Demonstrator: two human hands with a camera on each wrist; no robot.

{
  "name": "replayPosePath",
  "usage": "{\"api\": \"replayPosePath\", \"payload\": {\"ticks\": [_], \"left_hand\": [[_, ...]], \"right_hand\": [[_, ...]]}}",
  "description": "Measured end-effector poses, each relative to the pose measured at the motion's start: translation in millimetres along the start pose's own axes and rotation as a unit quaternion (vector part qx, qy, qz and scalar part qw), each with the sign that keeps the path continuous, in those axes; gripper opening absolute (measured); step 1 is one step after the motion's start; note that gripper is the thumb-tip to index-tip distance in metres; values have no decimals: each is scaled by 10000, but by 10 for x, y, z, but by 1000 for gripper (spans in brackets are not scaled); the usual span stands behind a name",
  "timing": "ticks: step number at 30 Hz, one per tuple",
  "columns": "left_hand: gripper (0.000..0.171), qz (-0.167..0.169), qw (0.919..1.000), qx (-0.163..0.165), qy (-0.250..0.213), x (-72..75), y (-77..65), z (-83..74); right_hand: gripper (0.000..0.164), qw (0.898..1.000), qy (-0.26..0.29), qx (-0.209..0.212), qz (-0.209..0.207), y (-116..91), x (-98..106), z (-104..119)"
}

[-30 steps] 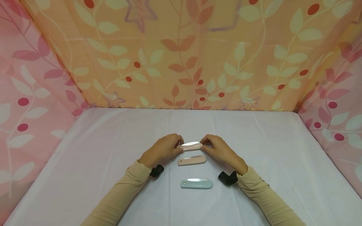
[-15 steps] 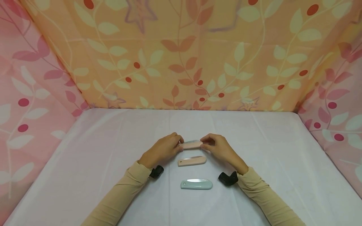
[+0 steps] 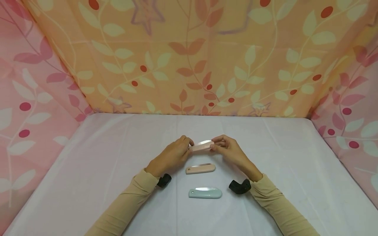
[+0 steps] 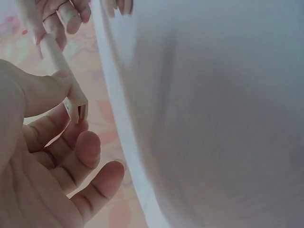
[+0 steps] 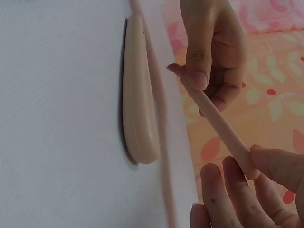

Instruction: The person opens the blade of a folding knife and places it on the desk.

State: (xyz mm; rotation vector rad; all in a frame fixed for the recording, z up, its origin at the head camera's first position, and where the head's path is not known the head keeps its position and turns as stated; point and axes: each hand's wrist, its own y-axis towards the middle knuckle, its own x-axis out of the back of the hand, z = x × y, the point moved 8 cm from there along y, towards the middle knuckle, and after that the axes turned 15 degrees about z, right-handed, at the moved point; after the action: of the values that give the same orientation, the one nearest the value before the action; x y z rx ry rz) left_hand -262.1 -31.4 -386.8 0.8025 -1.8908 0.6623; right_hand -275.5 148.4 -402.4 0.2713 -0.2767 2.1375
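Note:
Both hands hold a pink folding knife (image 3: 202, 146) by its ends, its bright blade lying along the far edge of the handle. The left hand (image 3: 174, 151) pinches the pivot end between thumb and fingers; in the left wrist view the slot in that end of the knife (image 4: 64, 71) shows. At the rounded end, the right hand (image 3: 231, 151) pinches with thumb and fingertips, as the right wrist view shows on the knife (image 5: 219, 124). A second pink folding knife (image 3: 200, 169) lies nearer on the table, and a pale blue-green folding knife (image 3: 205, 193) lies closest.
A white cloth covers the table (image 3: 118, 196). An orange leaf-patterned curtain (image 3: 189, 59) stands along the back, with pink ones (image 3: 32, 98) at the sides. A black device (image 3: 240, 186) sits at each wrist.
The held knife has risen and moved slightly away, its right end now tilted higher. Both hands moved with it. The two knives on the table have stayed put.

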Motion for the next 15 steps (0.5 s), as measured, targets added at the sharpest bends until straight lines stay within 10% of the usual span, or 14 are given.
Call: {"api": "replayPosePath", "payload": {"ticks": [15], "left_hand": [[24, -742, 9956, -521, 226, 113, -34, -164]], "right_hand": [[44, 9977, 673, 23, -105, -23, -17, 71]]}}
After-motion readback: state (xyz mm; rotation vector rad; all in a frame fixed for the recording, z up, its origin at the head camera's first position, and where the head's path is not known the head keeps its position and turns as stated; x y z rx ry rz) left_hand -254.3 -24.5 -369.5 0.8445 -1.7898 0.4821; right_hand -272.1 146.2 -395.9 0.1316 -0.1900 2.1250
